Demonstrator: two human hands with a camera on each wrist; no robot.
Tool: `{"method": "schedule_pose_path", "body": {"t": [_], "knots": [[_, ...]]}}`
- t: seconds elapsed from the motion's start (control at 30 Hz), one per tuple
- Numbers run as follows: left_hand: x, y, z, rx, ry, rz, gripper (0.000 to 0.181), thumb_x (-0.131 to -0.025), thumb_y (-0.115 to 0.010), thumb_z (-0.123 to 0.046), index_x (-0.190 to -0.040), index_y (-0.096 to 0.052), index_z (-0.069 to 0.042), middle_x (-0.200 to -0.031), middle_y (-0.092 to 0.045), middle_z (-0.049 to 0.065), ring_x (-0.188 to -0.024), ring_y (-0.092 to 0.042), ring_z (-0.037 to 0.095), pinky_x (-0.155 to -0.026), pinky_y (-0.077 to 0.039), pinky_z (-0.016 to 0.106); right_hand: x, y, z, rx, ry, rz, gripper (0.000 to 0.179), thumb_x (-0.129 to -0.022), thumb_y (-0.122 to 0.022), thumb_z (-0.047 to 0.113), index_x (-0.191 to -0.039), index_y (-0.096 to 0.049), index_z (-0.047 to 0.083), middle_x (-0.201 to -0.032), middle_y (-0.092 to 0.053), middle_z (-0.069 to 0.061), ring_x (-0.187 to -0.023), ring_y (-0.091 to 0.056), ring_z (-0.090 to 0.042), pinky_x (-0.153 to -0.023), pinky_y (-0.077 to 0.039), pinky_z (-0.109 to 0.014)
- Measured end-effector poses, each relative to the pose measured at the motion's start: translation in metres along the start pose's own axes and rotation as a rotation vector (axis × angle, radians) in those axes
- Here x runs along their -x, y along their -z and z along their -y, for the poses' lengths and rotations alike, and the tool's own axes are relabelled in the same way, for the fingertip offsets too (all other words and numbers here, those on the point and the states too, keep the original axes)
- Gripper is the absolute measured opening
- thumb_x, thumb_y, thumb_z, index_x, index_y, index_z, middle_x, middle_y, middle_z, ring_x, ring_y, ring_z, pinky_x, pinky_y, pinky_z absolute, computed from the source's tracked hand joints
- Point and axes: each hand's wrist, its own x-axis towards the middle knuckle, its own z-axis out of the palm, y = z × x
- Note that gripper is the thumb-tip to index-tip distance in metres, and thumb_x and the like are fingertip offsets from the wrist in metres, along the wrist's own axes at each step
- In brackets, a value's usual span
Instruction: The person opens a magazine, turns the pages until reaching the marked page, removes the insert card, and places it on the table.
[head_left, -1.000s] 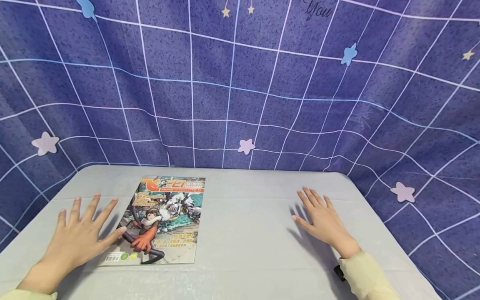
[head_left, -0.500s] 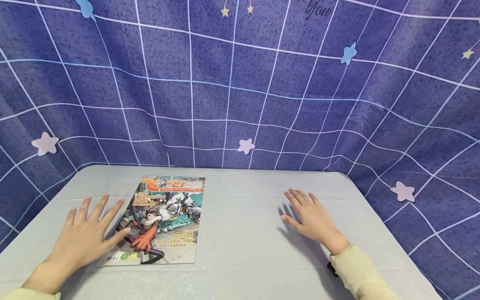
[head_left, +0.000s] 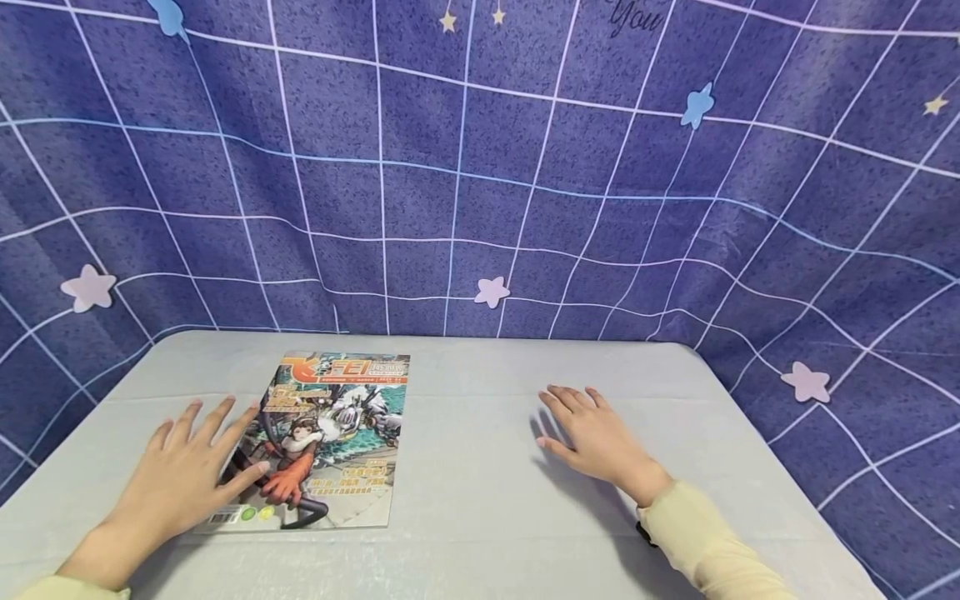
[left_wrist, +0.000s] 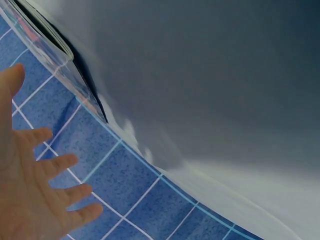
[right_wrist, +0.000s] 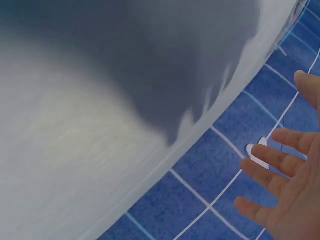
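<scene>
Grip empty on both sides. Left hand hung palm down along the left side of the magazine, fingers spread, thumb crossing over the cover in the head view. Left wrist view seemed to show a gap there, so probably no contact. Right hand hung well apart, to the magazine's right, fingers fairly straight, nothing in them; it looked raised off the surface. Magazine lay flat and closed, face up, title at its far end. Patterned curtain hung beyond it.

Step in hand, as judged: placing both hands at the magazine. Right had much the longer way to cover; best done low and level, finishing just outside the magazine's right edge. Left looked nearly placed and wanted only a light steadying touch. Thin, glossy stock would likely slide under a one-sided push, so even pressure from both sides seemed wise. For any lift, fingertips under an edge and thumbs on top looked soundest; hauling on one corner could crease it.
</scene>
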Motion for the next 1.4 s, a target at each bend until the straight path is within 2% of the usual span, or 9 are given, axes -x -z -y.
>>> {"method": "schedule_pose_path", "body": {"t": [0.2,0.9,1.17,1.4], "knots": [[-0.001,-0.001,-0.005,-0.013,-0.032,-0.013,0.077,-0.076,-0.056,-0.064,-0.133,-0.043,-0.014,-0.133,-0.044,0.019,-0.118,-0.036,0.048,-0.09,-0.031,0.065,-0.01,-0.001,0.011,-0.011,0.083,-0.044,0.063,-0.083,-0.059,0.048,-0.13,-0.049,0.007,-0.129,-0.054,-0.01,-0.118,-0.051,-0.028,-0.099,-0.036,-0.053],[-0.002,-0.001,-0.018,0.005,-0.102,-0.071,0.072,-0.072,-0.061,-0.061,-0.125,-0.052,-0.013,-0.122,-0.052,0.014,-0.11,-0.046,0.041,-0.08,-0.038,0.061,-0.04,-0.003,0.047,0.003,0.242,-0.005,0.058,-0.086,-0.054,0.049,-0.126,-0.051,0.007,-0.123,-0.057,-0.006,-0.113,-0.053,-0.022,-0.099,-0.04,-0.041],[-0.005,0.003,-0.023,0.025,-0.147,-0.05,0.068,-0.073,-0.063,-0.058,-0.125,-0.054,-0.015,-0.122,-0.055,0.012,-0.109,-0.049,0.039,-0.079,-0.04,0.059,-0.047,-0.006,0.058,-0.011,0.299,-0.011,0.054,-0.086,-0.054,0.047,-0.124,-0.053,0.008,-0.119,-0.06,-0.005,-0.11,-0.056,-0.02,-0.097,-0.042,-0.037],[-0.007,0.002,-0.025,0.051,-0.184,-0.051,0.065,-0.073,-0.065,-0.055,-0.123,-0.056,-0.014,-0.119,-0.057,0.011,-0.106,-0.051,0.035,-0.08,-0.041,0.055,-0.053,-0.006,0.071,-0.006,0.331,0.014,0.051,-0.088,-0.051,0.048,-0.123,-0.054,0.01,-0.117,-0.06,-0.002,-0.108,-0.056,-0.018,-0.097,-0.043,-0.035]]}}
